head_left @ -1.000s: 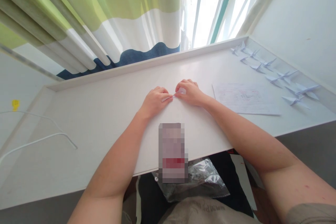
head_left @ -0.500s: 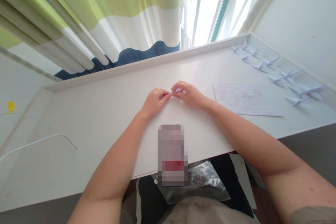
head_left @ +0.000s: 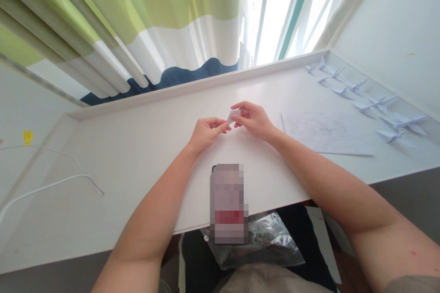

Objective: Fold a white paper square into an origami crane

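A small folded piece of white paper (head_left: 233, 115) is held between both hands, just above the white desk (head_left: 137, 155). My left hand (head_left: 205, 132) pinches its left end with curled fingers. My right hand (head_left: 252, 119) pinches its right side between thumb and fingertips. Both hands are closed on the paper, and most of it is hidden by the fingers.
A lined sheet of paper (head_left: 323, 132) lies to the right of the hands. Several folded paper cranes (head_left: 369, 100) stand in a row along the right edge. A white cable (head_left: 51, 183) lies at the left. A blurred-out flat object (head_left: 228, 201) rests at the desk's near edge. Curtains hang behind.
Both hands have lifted the small folded paper off the desk surface and turned it a little; a second ago they pressed it flat against the desk.
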The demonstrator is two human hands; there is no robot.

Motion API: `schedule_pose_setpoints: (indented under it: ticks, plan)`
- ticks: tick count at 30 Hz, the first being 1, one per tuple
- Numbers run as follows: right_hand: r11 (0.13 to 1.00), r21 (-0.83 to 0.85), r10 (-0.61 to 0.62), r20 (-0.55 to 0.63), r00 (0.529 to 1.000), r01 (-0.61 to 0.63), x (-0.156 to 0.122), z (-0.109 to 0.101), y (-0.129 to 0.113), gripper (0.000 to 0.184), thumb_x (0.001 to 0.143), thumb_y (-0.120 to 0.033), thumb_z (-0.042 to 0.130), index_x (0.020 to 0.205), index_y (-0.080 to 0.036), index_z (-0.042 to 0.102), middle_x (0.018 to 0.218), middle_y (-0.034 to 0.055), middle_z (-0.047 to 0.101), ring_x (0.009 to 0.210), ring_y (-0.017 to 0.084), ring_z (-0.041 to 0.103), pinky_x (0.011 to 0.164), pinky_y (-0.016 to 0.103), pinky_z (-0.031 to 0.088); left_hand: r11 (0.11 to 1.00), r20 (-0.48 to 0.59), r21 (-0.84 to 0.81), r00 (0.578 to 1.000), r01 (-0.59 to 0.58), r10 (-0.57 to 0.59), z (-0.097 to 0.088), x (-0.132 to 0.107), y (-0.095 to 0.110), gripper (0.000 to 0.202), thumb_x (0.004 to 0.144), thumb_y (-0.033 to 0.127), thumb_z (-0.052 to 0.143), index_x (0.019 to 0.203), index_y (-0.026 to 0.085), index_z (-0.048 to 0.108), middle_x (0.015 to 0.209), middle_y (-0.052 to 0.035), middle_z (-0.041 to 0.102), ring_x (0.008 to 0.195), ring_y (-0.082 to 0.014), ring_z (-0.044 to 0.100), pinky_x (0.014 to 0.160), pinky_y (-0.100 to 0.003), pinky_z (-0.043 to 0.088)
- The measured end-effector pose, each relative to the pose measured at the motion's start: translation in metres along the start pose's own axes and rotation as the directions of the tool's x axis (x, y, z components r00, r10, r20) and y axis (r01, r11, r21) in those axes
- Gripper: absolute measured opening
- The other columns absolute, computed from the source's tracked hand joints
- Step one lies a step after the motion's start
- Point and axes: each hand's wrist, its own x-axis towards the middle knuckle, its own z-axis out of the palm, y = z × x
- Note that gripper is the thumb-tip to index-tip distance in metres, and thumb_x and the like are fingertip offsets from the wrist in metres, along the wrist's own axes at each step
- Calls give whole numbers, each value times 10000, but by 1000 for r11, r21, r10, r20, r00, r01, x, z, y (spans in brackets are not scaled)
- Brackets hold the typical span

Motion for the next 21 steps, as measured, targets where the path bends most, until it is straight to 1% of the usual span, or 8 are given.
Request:
schedule_pose_setpoints:
  ticks: [4, 7, 9, 13, 16, 19, 21]
  plan:
    - [1000, -3, 0, -24, 1000, 0, 0, 2, 0, 398, 851, -541, 895, 1055, -238, 737, 667, -82, 551, 648, 178, 715, 678, 374, 623, 1000, -25, 23, 1000, 3, -2, 3, 0, 0, 383, 864, 555, 878, 929, 182, 818, 918, -100, 864, 817, -208, 779, 849, -371, 619]
    - [1000, -7, -3, -37, 999, 2, 1, 1, 2, 393, 833, -538, 909, 1032, -238, 751, 652, -81, 545, 651, 180, 709, 665, 373, 629, 995, 15, 94, 1000, -20, 19, 7, -1, -1, 423, 923, 616, 811, 938, 193, 816, 970, -104, 870, 862, -212, 770, 847, -356, 598]
    - [1000, -10, -4, -23, 1000, 3, 2, 1, 2, 385, 833, -530, 913, 1031, -237, 759, 668, -69, 582, 657, 181, 706, 663, 376, 636, 993, 51, 116, 998, -28, 22, 7, -1, -2, 453, 945, 647, 779, 945, 196, 820, 990, -108, 873, 879, -215, 767, 857, -356, 592]
    - [1000, -23, 0, 21, 1000, 1, 1, 0, 1, 392, 844, -539, 917, 1040, -240, 757, 732, -35, 673, 678, 183, 708, 676, 385, 644, 993, 64, 116, 998, -19, 11, 6, -1, -3, 460, 953, 650, 773, 902, 195, 811, 918, -105, 866, 846, -222, 775, 840, -362, 592]
    - [1000, -10, -2, -2, 1000, 2, 1, 1, 0, 435, 855, -586, 905, 1063, -240, 743, 728, -34, 666, 702, 190, 720, 722, 396, 649, 995, 31, 94, 999, -28, 25, 7, 0, -2, 442, 957, 626, 781, 877, 192, 794, 873, -98, 856, 815, -218, 781, 837, -362, 601]
    - [1000, 22, 19, -52, 998, -18, 2, 1, 0, 504, 844, -627, 903, 1104, -247, 699, 789, -13, 720, 711, 193, 727, 752, 406, 640, 1000, 15, 14, 1000, -20, 20, 10, 1, -2, 439, 987, 613, 753, 938, 177, 779, 931, -115, 863, 802, -210, 786, 855, -374, 616]
    - [1000, 15, 28, -61, 998, -27, 2, -1, 1, 520, 841, -625, 899, 1132, -255, 677, 830, 0, 756, 721, 196, 726, 771, 412, 628, 999, 25, 32, 1000, -2, 2, 11, 1, -1, 417, 1015, 590, 725, 991, 177, 773, 966, -119, 862, 827, -212, 785, 866, -378, 611]
